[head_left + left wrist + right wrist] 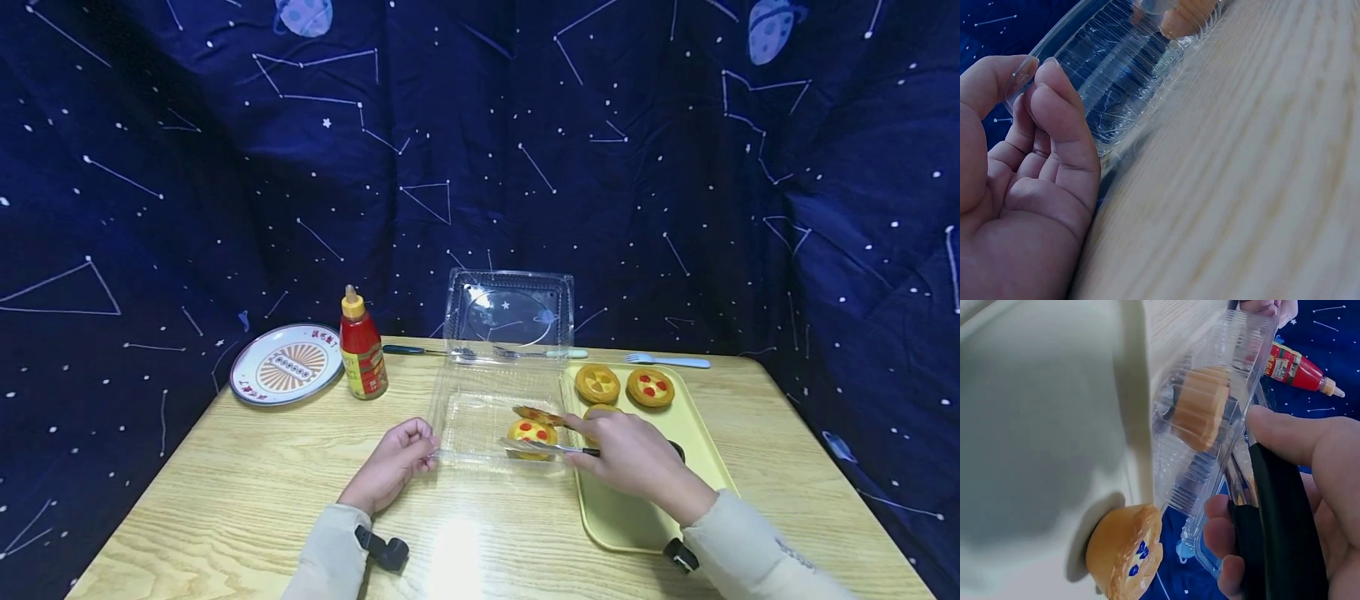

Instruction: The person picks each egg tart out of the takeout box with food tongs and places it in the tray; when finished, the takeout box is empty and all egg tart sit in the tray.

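A clear plastic clamshell box [480, 417] lies open mid-table, its lid standing upright behind. Inside sits a tart with red dots [531, 433], also seen as the tart [1200, 406] through the box wall. My right hand [600, 442] grips black-handled metal tongs [551, 448]; their two arms reach into the box, one on each side of that tart. My left hand [423, 446] pinches the box's front left corner between thumb and fingertips [1047, 75]. The box rim [1122, 81] fills the left wrist view. In the right wrist view my fingers [1229, 525] curl round the tongs handle [1282, 531].
A yellow-green tray [637, 517] at right carries two tarts [597, 383], [650, 387] and a third partly behind my hand. A patterned plate [285, 364] and ketchup bottle [362, 354] stand at left. Forks [667, 360] lie along the table's far edge.
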